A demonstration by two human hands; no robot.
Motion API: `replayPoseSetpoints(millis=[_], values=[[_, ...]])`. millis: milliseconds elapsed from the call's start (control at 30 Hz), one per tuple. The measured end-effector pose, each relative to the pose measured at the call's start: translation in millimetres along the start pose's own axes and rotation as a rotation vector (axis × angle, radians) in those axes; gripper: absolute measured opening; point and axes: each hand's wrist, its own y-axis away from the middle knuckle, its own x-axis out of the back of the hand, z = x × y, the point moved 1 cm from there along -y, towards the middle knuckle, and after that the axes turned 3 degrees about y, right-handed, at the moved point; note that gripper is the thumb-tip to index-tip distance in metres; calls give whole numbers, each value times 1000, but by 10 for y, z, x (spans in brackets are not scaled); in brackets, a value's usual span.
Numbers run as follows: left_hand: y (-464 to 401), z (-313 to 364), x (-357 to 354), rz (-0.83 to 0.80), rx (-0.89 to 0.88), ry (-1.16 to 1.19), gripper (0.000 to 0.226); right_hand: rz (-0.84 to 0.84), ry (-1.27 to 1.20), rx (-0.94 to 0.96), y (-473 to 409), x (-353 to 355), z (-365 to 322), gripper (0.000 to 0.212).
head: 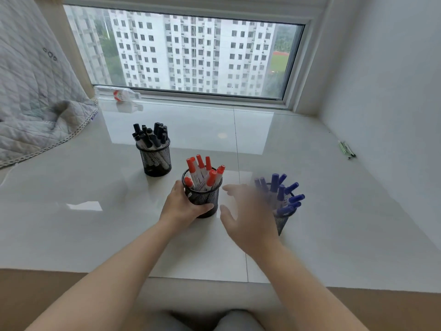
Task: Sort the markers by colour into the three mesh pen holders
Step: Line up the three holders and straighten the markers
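Note:
Three black mesh pen holders stand on the glossy white sill. The far left holder (158,161) is full of black markers (150,136). The middle holder (205,199) carries several red markers (204,170), and my left hand (182,206) grips its left side and front. The right holder (282,219) has several blue markers (284,194) and is partly hidden behind my right hand (248,211). That hand is blurred, fingers spread, holding nothing, between the red and blue holders.
A plastic bottle (118,93) lies by the window at the back left. A quilted blanket (35,103) drapes over the left side. A few pens (347,150) lie near the right wall. The sill's front edge (214,281) runs near my arms.

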Motion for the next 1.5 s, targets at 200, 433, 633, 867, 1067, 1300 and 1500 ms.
replayPoseSetpoints(millis=[200, 433, 633, 867, 1067, 1300, 1500], values=[[469, 17, 30, -24, -32, 19, 72, -166, -417, -504, 260, -213, 20, 40], [832, 70, -35, -34, -47, 101, 69, -85, -522, -535, 437, -226, -13, 41], [970, 77, -92, -16, -75, 90, 78, -60, -504, -513, 502, -150, 37, 37], [947, 208, 182, -70, 22, 527, 89, 36, -438, -449, 433, -26, 124, 32], [660, 484, 410, 38, -11, 235, 33, 33, -270, -220, 346, 103, 107, 22], [472, 725, 396, -18, -117, -159, 22, -72, -81, -63, 186, 176, 110, 25], [382, 741, 407, -57, -80, -246, 18, -294, -66, -139, 72, 176, 150, 16]])
